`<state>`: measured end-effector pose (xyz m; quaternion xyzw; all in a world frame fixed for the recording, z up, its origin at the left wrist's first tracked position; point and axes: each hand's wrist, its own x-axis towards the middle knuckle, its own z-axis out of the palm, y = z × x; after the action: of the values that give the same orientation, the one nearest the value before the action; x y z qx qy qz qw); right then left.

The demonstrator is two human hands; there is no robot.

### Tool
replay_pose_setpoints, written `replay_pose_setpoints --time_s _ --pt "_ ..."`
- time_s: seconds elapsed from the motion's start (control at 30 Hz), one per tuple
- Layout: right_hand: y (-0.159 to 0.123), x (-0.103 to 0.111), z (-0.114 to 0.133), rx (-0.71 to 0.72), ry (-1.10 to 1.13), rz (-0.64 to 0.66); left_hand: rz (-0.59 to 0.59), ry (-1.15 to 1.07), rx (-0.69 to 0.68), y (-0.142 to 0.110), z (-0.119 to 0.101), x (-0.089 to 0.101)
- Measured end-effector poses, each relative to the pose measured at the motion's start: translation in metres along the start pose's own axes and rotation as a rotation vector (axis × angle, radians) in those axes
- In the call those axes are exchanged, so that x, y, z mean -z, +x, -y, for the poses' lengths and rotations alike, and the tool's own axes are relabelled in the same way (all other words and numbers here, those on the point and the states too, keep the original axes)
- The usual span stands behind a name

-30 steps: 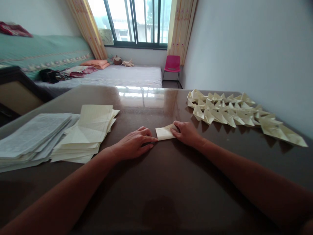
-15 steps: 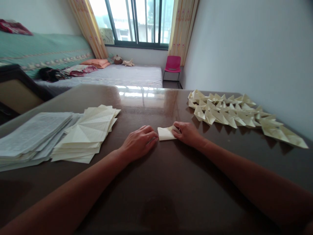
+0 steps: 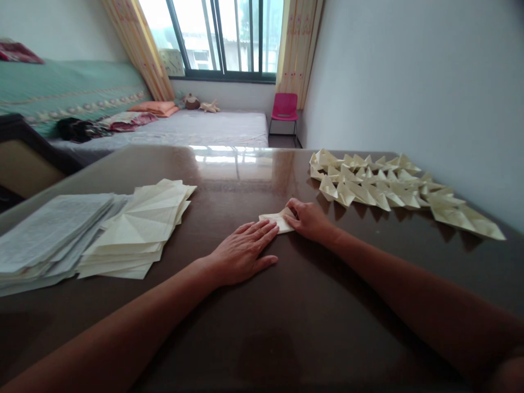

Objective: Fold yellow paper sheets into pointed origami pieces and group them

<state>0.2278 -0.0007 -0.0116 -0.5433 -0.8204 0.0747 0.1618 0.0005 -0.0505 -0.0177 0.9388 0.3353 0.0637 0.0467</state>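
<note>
A small cream sheet of folded paper [image 3: 282,222] lies flat on the brown table, between my two hands. My left hand [image 3: 241,251] is stretched out flat, its fingertips resting on the paper's left part and its thumb apart on the tabletop. At the paper's right end, my right hand [image 3: 308,219] pinches the edge between thumb and fingers. The fingers cover part of the folds.
To the left lie a stack of creased cream sheets [image 3: 135,218] and a pile of printed papers [image 3: 49,229]. Rows of folded paper boats [image 3: 368,185] stand at the right. Beyond the glossy table [image 3: 229,338] are a bed [image 3: 221,126] and a pink chair [image 3: 284,106].
My left hand has opened out and moved right onto the folded paper. The right hand still grips the paper's right end. The whole view has shifted slightly.
</note>
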Motion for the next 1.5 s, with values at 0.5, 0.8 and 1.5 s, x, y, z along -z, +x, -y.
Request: replay_pose_setpoints --time_s 0.5,0.8,1.5 --pt "-0.008 0.005 0.013 0.042 -0.132 0.012 -0.036 0.072 -0.016 0.001 -0.003 0.005" --pt "-0.035 0.018 0.043 0.353 -0.476 0.075 -0.044 0.082 -0.007 0.001 -0.004 0.003" --pt "-0.026 0.046 0.036 0.137 -0.420 0.197 -0.298 0.085 0.109 -0.005 0.007 0.013"
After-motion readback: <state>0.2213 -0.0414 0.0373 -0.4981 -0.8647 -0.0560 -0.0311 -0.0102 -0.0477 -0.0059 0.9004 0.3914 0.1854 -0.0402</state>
